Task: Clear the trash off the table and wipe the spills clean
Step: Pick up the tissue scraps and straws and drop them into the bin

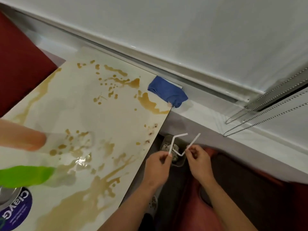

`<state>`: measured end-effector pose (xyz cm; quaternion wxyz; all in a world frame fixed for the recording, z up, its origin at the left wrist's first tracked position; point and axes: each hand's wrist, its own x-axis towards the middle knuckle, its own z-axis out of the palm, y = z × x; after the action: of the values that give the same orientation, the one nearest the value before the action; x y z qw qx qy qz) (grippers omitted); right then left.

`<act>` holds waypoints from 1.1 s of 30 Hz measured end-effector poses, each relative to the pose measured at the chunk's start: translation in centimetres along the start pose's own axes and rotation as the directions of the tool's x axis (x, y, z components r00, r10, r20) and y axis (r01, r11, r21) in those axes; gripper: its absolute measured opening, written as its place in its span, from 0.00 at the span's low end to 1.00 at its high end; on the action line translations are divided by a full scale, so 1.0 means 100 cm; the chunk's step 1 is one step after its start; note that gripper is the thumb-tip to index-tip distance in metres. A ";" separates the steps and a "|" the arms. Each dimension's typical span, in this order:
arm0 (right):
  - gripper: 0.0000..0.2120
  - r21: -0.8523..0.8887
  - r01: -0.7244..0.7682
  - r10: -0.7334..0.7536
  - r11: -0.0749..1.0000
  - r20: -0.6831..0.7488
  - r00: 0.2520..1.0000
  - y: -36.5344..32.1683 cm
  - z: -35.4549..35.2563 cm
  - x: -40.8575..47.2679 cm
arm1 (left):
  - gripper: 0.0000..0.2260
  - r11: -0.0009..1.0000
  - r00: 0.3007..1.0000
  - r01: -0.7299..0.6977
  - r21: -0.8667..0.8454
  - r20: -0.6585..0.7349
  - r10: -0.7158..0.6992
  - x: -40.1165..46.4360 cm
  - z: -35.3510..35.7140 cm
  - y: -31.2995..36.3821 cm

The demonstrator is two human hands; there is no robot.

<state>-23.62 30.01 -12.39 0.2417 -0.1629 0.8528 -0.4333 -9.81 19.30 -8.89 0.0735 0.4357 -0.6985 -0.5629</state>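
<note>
Both hands off the table's (106,114) right edge: left hand (157,165) pinched on one white bent straw (173,142), right hand (199,157) pinched on a second straw (191,145), both held above a small bin (176,152) on the floor beside that edge. Risk, as I judge it: straws are light and springy, so a loose release could send one past the bin's rim; each long axis runs up and right, away from the table. Brown spills (93,185) cover the table unwiped, and a blue cloth (168,91) sits at its far corner.
</note>
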 end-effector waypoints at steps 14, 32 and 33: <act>0.01 -0.105 -0.097 0.102 0.990 0.036 0.994 0.099 0.053 0.100 | 0.11 0.954 0.955 0.298 -0.009 -0.001 -0.298 0.058 0.065 -0.076; 0.09 0.069 0.015 -0.032 0.998 0.254 0.967 0.066 0.038 0.049 | 0.13 0.965 0.982 0.115 0.236 0.121 -0.147 0.057 0.062 -0.067; 0.09 0.049 0.035 -0.044 0.998 0.207 0.977 0.063 0.037 0.053 | 0.17 0.956 0.985 0.108 0.274 0.101 -0.141 0.057 0.059 -0.067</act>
<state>-26.36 28.63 -20.88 0.3245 -0.2187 0.8094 -0.4379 -13.26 19.74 -18.87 -0.0635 0.4503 -0.7423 -0.4921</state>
